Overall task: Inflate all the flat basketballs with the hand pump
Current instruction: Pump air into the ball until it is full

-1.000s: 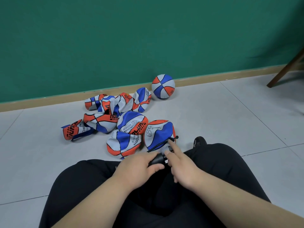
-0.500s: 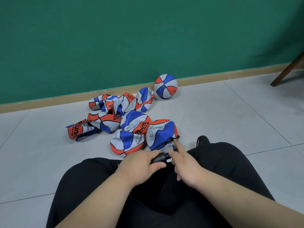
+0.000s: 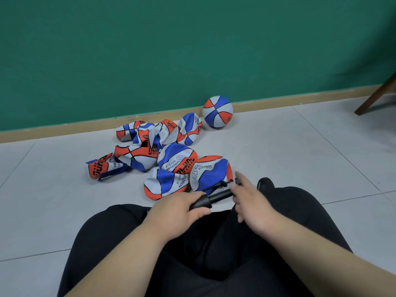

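Two legs in black trousers [image 3: 214, 254] nearest the camera, knees apart, over a pale grey tiled floor [image 3: 300, 157]. Above the lap, left hand [image 3: 180, 207] wrapped round the thick end of a black cylindrical hand pump [image 3: 214, 198]: fingers curled over the barrel, thumb underneath. Lies tilted, thin end pointing up and right into the right hand [image 3: 255, 202]. At that end, forefinger straight and pointing away, remaining fingers loosely bent and hanging down; cannot tell whether thumb and fingers pinch the pump tip or merely touch it. Thin black hose [image 3: 216, 185] running alongside the barrel, crossing in front of the nearest ball. Rounded black shoe toe [image 3: 265, 183] just beyond the right knee.

Directly past the pump, nearest flat basketball in red, blue and white panels [image 3: 211, 168], collapsed into a shallow dome. Touches further flat basketballs of the same colours [image 3: 137, 157], heaped and crumpled, spreading left and back towards the wall.

Behind the heap, one fully round inflated basketball in red, blue and white [image 3: 217, 111], resting against the tan wooden skirting board [image 3: 64, 127]. Above that, plain dark green wall [image 3: 150, 50]. At far right edge, slanted brown wooden furniture leg [image 3: 375, 97].
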